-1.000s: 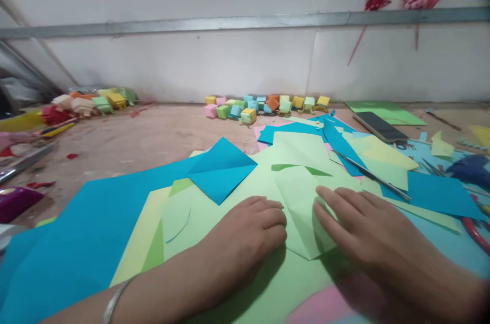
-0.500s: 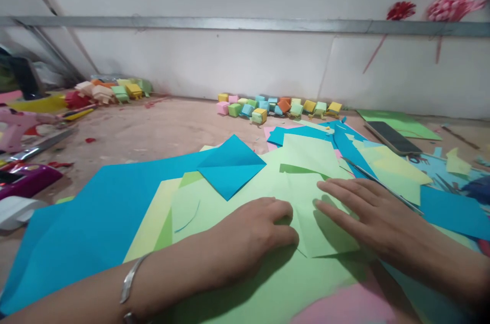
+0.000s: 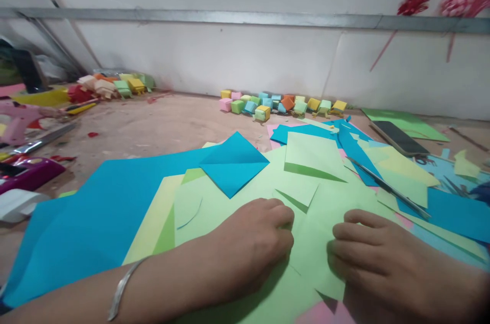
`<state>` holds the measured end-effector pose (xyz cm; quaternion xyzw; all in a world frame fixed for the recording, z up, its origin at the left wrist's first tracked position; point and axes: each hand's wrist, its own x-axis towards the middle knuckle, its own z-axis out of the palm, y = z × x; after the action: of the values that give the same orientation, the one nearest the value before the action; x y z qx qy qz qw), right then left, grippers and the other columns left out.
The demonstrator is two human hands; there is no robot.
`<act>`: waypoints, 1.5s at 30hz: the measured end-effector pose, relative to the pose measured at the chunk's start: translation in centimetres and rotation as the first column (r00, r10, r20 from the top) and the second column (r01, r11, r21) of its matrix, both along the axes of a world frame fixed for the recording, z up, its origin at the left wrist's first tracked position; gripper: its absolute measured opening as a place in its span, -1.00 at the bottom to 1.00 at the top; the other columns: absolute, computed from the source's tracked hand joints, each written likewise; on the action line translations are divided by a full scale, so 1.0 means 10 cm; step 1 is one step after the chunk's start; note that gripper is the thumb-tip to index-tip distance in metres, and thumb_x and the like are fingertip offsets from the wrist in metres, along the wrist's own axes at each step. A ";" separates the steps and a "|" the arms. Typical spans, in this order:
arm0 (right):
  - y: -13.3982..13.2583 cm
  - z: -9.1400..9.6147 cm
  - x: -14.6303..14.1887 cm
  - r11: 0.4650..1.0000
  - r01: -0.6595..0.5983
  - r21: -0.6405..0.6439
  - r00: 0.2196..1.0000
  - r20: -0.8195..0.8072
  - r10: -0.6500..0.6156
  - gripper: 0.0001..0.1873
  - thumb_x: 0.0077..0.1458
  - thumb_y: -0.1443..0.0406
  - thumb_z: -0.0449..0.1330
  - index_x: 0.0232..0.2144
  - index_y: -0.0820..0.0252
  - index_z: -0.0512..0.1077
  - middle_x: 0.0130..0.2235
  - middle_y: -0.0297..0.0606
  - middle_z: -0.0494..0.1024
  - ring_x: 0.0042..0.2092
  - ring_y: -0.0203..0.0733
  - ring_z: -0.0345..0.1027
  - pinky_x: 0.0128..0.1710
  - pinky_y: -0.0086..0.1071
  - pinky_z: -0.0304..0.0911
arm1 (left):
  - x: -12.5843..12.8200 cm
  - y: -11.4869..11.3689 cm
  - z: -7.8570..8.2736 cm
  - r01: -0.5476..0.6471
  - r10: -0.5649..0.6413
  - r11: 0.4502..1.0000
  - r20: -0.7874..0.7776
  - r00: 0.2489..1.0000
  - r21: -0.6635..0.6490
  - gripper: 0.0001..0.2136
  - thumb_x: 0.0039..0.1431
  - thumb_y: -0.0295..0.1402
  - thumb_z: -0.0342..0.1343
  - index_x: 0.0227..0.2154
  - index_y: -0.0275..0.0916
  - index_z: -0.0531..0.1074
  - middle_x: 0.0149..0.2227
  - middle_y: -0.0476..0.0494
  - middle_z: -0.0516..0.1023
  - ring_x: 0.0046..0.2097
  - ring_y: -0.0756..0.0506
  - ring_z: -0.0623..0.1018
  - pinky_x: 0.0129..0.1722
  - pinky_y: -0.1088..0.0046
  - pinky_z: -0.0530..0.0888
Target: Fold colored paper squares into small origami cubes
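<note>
Pale green paper [image 3: 320, 229] lies between a person's left hand [image 3: 258, 240] and right hand [image 3: 377, 255], both loosely curled at its sides, neither clearly nearer. Hidden fingertips leave any grip impossible to tell; the paper's long axis blends into the green sheet [image 3: 260, 181] beneath

Left hand [image 3: 256, 237]: bare. Left forearm [image 3: 172, 278]: bare too, smooth outline, narrows toward wrist, cut off at lower left of view. Silver-coloured bracelet [image 3: 124, 288] around it, a bit up from the hand: thin metal-looking band, shiny, curved, surface plain as far as seen, narrower at upper end, wider lower down. Underside hidden, can't tell closed ring or open cuff. Right hand [image 3: 378, 255]: bare, fingers [image 3: 360, 234] rounded at ends. Right wrist [image 3: 451, 283]: bare, blurs out at right edge. Fine detail too soft to read.
</note>
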<state>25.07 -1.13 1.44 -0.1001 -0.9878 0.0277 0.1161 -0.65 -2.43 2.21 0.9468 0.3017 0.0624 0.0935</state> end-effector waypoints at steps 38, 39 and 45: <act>-0.05 -0.37 -0.27 0.777 0.589 0.221 0.808 -0.164 -0.566 -0.55 0.35 0.25 -0.07 -0.62 0.13 0.19 -0.60 -0.38 0.22 -0.53 -0.25 0.04 -0.47 -0.34 -0.11 | 0.04 -0.15 0.04 0.089 -0.089 0.996 -0.069 0.994 -0.009 -0.80 0.24 -0.31 0.18 -0.47 -0.25 0.43 -0.42 -0.06 0.45 -0.39 -0.07 0.37 -0.45 0.34 0.24; -0.05 -0.37 -0.27 0.780 0.585 0.224 0.811 -0.160 -0.562 -0.55 0.35 0.25 -0.08 -0.62 0.13 0.19 -0.60 -0.38 0.23 -0.53 -0.25 0.05 -0.47 -0.34 -0.10 | 0.04 -0.15 0.01 0.073 -0.073 0.997 -0.047 0.996 -0.003 -0.79 0.26 -0.29 0.17 -0.47 -0.25 0.42 -0.42 -0.06 0.45 -0.39 -0.07 0.37 -0.44 0.35 0.24; -0.04 -0.35 -0.25 0.792 0.574 0.208 0.819 -0.134 -0.558 -0.54 0.36 0.22 -0.08 -0.61 0.13 0.21 -0.60 -0.34 0.28 -0.52 -0.23 0.11 -0.45 -0.32 -0.09 | 0.06 -0.12 -0.09 0.047 -0.047 0.998 0.000 0.999 0.028 -0.77 0.29 -0.17 0.11 -0.31 -0.25 0.43 -0.39 -0.05 0.44 -0.40 -0.07 0.35 -0.47 0.36 0.22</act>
<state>22.54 -1.57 -2.05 -0.3754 -0.9040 -0.1241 0.1624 -0.02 -3.63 1.29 0.9548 0.2783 0.0647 0.0819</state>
